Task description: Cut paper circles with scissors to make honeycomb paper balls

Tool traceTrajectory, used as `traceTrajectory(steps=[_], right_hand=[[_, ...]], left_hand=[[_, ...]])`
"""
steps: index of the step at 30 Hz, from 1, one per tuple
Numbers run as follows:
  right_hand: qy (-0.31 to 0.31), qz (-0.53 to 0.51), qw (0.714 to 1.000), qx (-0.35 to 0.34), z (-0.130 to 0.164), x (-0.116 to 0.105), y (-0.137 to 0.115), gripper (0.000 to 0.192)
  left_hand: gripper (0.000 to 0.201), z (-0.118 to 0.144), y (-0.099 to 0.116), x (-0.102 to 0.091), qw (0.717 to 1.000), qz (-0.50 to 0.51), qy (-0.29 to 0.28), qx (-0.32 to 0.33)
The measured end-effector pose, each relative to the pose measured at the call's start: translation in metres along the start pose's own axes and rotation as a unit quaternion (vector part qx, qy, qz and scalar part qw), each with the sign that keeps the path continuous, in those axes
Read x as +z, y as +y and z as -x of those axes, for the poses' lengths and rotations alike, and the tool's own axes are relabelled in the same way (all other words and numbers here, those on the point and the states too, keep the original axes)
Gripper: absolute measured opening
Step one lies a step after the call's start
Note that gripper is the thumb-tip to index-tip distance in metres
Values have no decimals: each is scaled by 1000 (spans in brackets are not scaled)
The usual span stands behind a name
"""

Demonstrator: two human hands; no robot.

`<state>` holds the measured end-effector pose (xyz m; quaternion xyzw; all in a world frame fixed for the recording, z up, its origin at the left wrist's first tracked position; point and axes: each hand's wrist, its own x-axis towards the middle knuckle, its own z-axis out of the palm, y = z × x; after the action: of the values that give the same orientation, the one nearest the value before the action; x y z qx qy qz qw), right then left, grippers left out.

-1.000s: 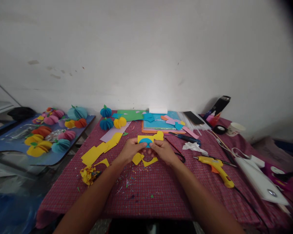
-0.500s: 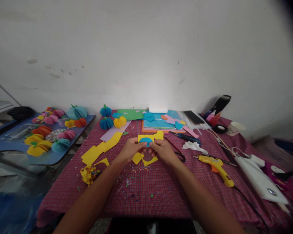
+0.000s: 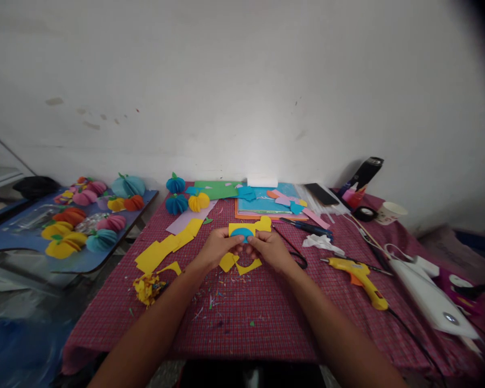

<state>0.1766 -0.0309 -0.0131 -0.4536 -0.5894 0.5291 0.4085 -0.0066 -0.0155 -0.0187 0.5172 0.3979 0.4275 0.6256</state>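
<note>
Between my two hands, above the middle of the table, a blue rounded paper piece (image 3: 243,233) lies against a yellow paper rectangle (image 3: 237,226). My left hand (image 3: 219,246) pinches the left edge of both papers, its thumb on the blue one. On the other side my right hand (image 3: 268,248) grips them the same way. The fingers beneath are partly hidden. A yellow round paper piece (image 3: 263,223) shows just behind my right fingers. Below the hands, yellow paper offcuts (image 3: 246,266) rest on the cloth.
Yellow paper strips (image 3: 161,250) and a crumpled yellow ball (image 3: 146,289) lie left. Scissors (image 3: 298,258) and a yellow glue gun (image 3: 358,272) lie right. Blue paper pumpkins (image 3: 176,203) and a sheet stack (image 3: 262,205) stand behind. A side table (image 3: 81,264) bears more paper pumpkins.
</note>
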Motion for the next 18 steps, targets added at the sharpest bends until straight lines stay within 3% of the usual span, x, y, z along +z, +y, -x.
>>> traceTrajectory(steps=[7, 18], right_hand=[[-1, 20, 1000, -10, 1, -1, -2, 35], [15, 29, 999, -17, 0, -1, 1, 32]], left_hand=[[33, -1, -1, 0, 1000, 1, -8, 4], [31, 0, 1, 2, 999, -23, 27, 14]])
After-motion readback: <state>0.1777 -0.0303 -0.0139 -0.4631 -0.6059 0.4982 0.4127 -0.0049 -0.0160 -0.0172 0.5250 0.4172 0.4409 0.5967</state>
